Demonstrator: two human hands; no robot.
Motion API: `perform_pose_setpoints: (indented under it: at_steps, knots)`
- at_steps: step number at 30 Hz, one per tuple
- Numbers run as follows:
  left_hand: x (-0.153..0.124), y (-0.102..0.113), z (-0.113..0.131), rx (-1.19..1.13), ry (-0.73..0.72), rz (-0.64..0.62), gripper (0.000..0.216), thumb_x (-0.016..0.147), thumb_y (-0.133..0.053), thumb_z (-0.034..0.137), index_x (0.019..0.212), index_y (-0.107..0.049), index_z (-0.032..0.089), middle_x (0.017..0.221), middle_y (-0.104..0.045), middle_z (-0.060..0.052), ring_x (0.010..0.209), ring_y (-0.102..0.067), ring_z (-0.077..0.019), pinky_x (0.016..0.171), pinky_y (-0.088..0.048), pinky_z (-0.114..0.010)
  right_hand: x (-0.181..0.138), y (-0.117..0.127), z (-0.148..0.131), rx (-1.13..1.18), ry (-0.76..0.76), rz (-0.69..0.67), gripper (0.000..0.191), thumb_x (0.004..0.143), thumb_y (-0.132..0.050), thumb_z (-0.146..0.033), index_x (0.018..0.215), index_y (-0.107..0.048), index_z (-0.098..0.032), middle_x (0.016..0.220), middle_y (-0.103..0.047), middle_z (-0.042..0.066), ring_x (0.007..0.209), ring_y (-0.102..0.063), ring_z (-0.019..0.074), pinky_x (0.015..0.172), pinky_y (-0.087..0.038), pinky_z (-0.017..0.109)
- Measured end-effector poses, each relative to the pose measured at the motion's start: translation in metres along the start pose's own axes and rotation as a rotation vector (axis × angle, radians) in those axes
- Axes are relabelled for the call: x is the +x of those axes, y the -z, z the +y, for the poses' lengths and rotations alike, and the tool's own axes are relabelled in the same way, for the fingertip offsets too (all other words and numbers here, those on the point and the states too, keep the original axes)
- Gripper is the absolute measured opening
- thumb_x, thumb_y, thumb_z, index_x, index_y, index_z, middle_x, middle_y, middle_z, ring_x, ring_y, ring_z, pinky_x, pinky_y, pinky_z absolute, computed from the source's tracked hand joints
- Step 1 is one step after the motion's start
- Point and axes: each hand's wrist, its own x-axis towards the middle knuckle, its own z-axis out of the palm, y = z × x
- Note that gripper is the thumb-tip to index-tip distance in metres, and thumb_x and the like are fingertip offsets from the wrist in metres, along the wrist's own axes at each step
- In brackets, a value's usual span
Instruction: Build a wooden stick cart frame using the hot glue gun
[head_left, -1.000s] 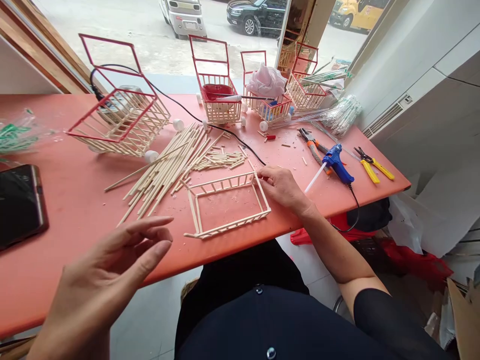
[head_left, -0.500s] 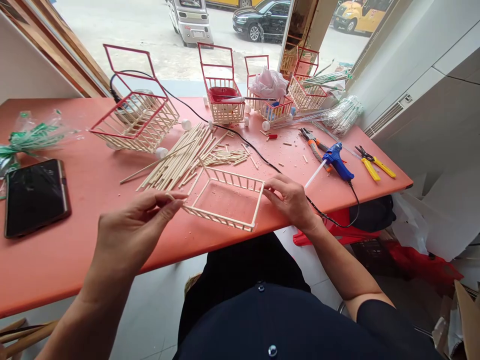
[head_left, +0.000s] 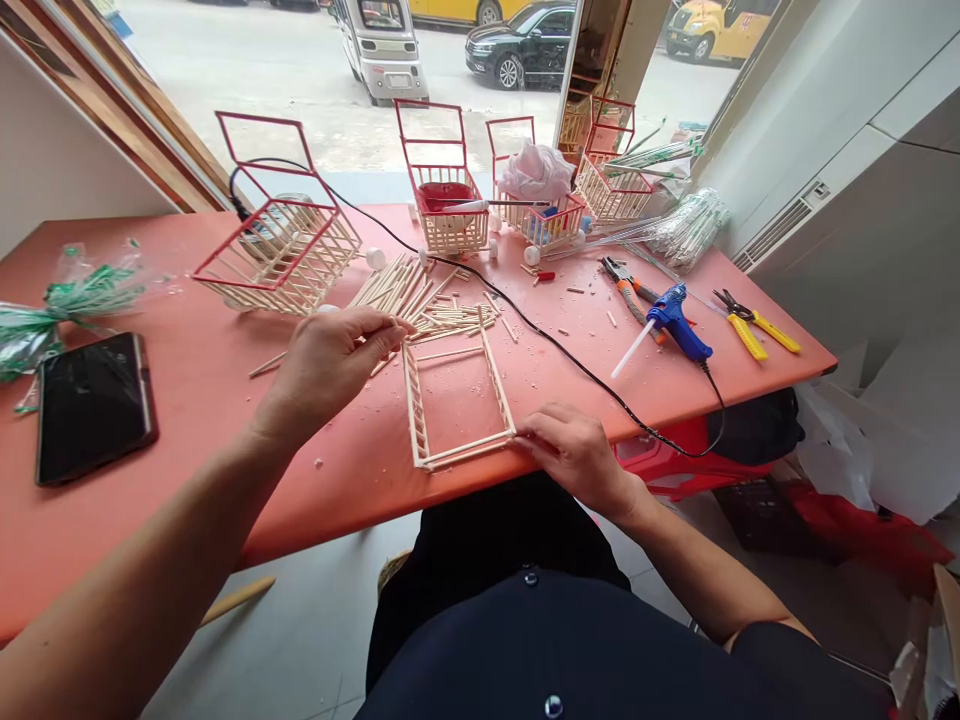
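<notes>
A half-built frame of pale wooden sticks (head_left: pixel 455 398) rests on the red table (head_left: pixel 225 420) near its front edge. My right hand (head_left: pixel 574 452) pinches the frame's near right corner. My left hand (head_left: pixel 330 362) pinches its far left corner, fingers curled. Behind the frame lies a heap of loose wooden sticks (head_left: pixel 409 295).
Several stick carts with red frames (head_left: pixel 281 240) stand along the back. A blue glue gun (head_left: pixel 671 322) with a black cord, pliers (head_left: pixel 622 285) and yellow cutters (head_left: pixel 754 330) lie to the right. A dark phone (head_left: pixel 94 405) and green-tipped bundle (head_left: pixel 67 300) sit at the left.
Both hands have turned the stick frame round, so that its long side now runs away from me. My left hand took hold of it and moved up to its far corner.
</notes>
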Motion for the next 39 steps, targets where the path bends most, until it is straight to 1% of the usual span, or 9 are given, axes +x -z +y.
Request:
perform_pose_setpoints:
  at_steps: [3, 7, 11, 14, 18, 20, 27, 32, 39]
  knots:
    - [0.004, 0.0, 0.001, -0.002, 0.001, -0.028, 0.041, 0.086, -0.061, 0.051, 0.096, -0.083, 0.018, 0.088, -0.08, -0.006, 0.078, -0.067, -0.0196, 0.076, -0.05, -0.032, 0.005, 0.011, 0.003, 0.049, -0.006, -0.042, 0.019, 0.105, -0.067, -0.03, 0.091, -0.073, -0.018, 0.082, -0.075, 0.004, 0.077, -0.068, 0.015, 0.075, -0.051, 0.025]
    - [0.0, -0.002, -0.002, -0.066, 0.012, -0.011, 0.035, 0.087, -0.063, 0.048, 0.094, -0.082, 0.019, 0.087, -0.079, -0.004, 0.069, -0.061, -0.0154, 0.069, -0.048, -0.029, 0.023, 0.035, 0.012, 0.157, -0.134, -0.135, 0.014, 0.103, -0.07, -0.031, 0.099, -0.077, -0.019, 0.09, -0.08, 0.003, 0.075, -0.07, 0.0127, 0.072, -0.052, 0.024]
    - [-0.006, -0.005, -0.012, -0.195, 0.028, -0.021, 0.032, 0.091, -0.062, 0.045, 0.097, -0.08, 0.019, 0.078, -0.072, -0.001, 0.061, -0.055, -0.0122, 0.062, -0.046, -0.027, 0.054, 0.044, 0.023, 0.194, -0.257, -0.096, 0.02, 0.104, -0.067, -0.033, 0.102, -0.081, -0.019, 0.096, -0.083, 0.004, 0.07, -0.068, 0.0118, 0.063, -0.048, 0.024]
    - [-0.009, -0.005, -0.015, -0.246, 0.037, -0.009, 0.028, 0.09, -0.063, 0.039, 0.1, -0.08, 0.019, 0.08, -0.073, -0.001, 0.063, -0.056, -0.0123, 0.062, -0.048, -0.027, 0.081, 0.035, 0.033, 0.205, -0.31, -0.092, 0.029, 0.105, -0.061, -0.037, 0.102, -0.081, -0.016, 0.093, -0.083, 0.006, 0.079, -0.072, 0.0151, 0.068, -0.049, 0.025]
    - [-0.011, -0.004, -0.009, -0.222, 0.059, -0.011, 0.027, 0.088, -0.064, 0.039, 0.097, -0.08, 0.019, 0.078, -0.074, -0.001, 0.064, -0.059, -0.0132, 0.066, -0.051, -0.028, 0.105, 0.018, 0.044, 0.176, -0.303, -0.135, 0.034, 0.105, -0.057, -0.039, 0.113, -0.079, -0.014, 0.094, -0.082, 0.007, 0.081, -0.071, 0.0166, 0.073, -0.049, 0.027]
    - [-0.011, -0.005, -0.006, -0.204, 0.061, -0.003, 0.027, 0.089, -0.063, 0.041, 0.094, -0.079, 0.02, 0.078, -0.074, -0.001, 0.062, -0.058, -0.0131, 0.068, -0.052, -0.028, 0.112, 0.012, 0.048, 0.155, -0.286, -0.144, 0.035, 0.106, -0.055, -0.04, 0.111, -0.078, -0.015, 0.092, -0.08, 0.006, 0.08, -0.069, 0.0163, 0.073, -0.048, 0.027]
    - [-0.008, -0.012, -0.002, -0.155, 0.037, -0.013, 0.024, 0.091, -0.06, 0.039, 0.08, -0.071, 0.021, 0.071, -0.067, 0.0, 0.06, -0.057, -0.0123, 0.068, -0.05, -0.026, 0.115, -0.001, 0.048, 0.172, -0.243, -0.116, 0.039, 0.108, -0.052, -0.043, 0.096, -0.077, -0.015, 0.089, -0.077, 0.005, 0.078, -0.064, 0.0149, 0.074, -0.045, 0.026]
    - [-0.007, -0.015, 0.003, -0.145, 0.039, 0.013, 0.028, 0.092, -0.059, 0.041, 0.072, -0.066, 0.021, 0.065, -0.063, 0.001, 0.059, -0.054, -0.0121, 0.065, -0.047, -0.025, 0.115, -0.004, 0.046, 0.176, -0.274, -0.121, 0.031, 0.105, -0.058, -0.037, 0.099, -0.079, -0.015, 0.096, -0.08, 0.006, 0.082, -0.066, 0.0157, 0.075, -0.045, 0.026]
    - [-0.007, -0.015, 0.005, -0.13, 0.0, 0.006, 0.031, 0.093, -0.059, 0.038, 0.067, -0.064, 0.022, 0.062, -0.06, 0.003, 0.059, -0.052, -0.012, 0.063, -0.044, -0.025, 0.113, -0.006, 0.046, 0.154, -0.278, -0.12, 0.032, 0.106, -0.058, -0.039, 0.097, -0.079, -0.016, 0.097, -0.081, 0.005, 0.083, -0.066, 0.0156, 0.073, -0.044, 0.026]
